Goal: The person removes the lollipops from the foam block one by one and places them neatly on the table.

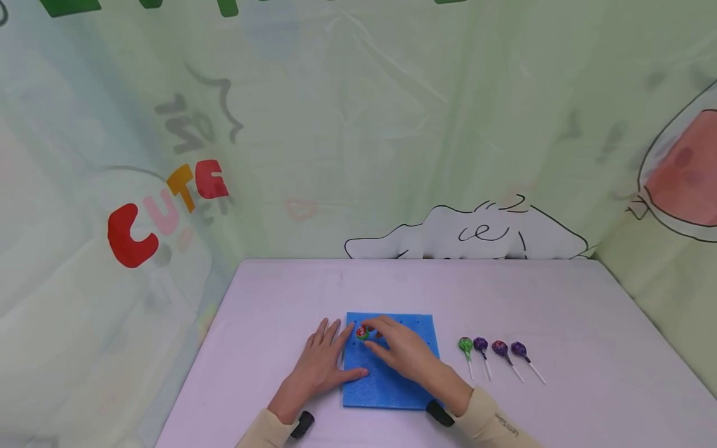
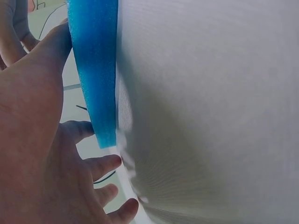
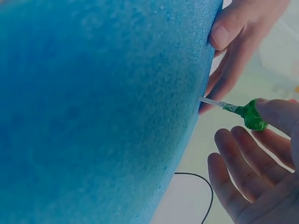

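A thick blue foam board (image 1: 381, 389) lies on the table, with small holes along its far part. Between thumb and forefinger my right hand (image 1: 409, 351) pinches the green wrapped head of a lollipop (image 3: 254, 115), which shows red and green from above. Its white stick points down into the board near the far left corner, the other fingers spread loosely beside it. My left hand (image 1: 322, 361) rests at the board's left edge, fingers stretched out, its thumb (image 3: 220, 35) over the top face.
Right of the board, a green lollipop (image 1: 465, 345), a purple one (image 1: 480, 344), a red and purple one (image 1: 500, 350) and another purple one (image 1: 520, 350) lie in a row on the pale table (image 1: 280, 292). A printed curtain (image 1: 336, 155) hangs behind.
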Motion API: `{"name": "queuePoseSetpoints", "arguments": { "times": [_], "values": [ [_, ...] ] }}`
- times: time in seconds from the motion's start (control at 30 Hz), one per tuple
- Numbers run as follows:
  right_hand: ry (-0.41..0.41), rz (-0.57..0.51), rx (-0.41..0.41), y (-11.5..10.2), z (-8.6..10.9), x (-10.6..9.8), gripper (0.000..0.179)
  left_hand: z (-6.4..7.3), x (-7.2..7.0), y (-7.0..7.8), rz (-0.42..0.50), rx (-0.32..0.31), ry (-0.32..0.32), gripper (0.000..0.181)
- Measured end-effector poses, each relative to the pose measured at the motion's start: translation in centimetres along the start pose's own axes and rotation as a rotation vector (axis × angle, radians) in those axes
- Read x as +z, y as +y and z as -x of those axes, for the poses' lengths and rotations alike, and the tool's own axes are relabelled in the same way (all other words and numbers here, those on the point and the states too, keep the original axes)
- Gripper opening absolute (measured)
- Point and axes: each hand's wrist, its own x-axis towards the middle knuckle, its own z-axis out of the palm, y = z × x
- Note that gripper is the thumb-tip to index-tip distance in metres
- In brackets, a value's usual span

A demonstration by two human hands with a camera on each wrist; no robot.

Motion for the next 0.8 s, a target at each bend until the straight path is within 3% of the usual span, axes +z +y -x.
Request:
{"name": "queuePoseSetpoints", "arguments": {
  "times": [0.53, 0.8],
  "values": [
    [0.003, 0.016, -0.042, -0.3, -0.6, 0.2, 0.035, -0.1, 0.0, 0.0, -0.010, 0.002, 0.004, 0.103],
    [0.069, 0.023, -0.067, -0.9, -1.0, -1.2, 0.033, -0.2, 0.1, 0.0, 0.004, -0.007, -0.002, 0.103]
  ]
}}
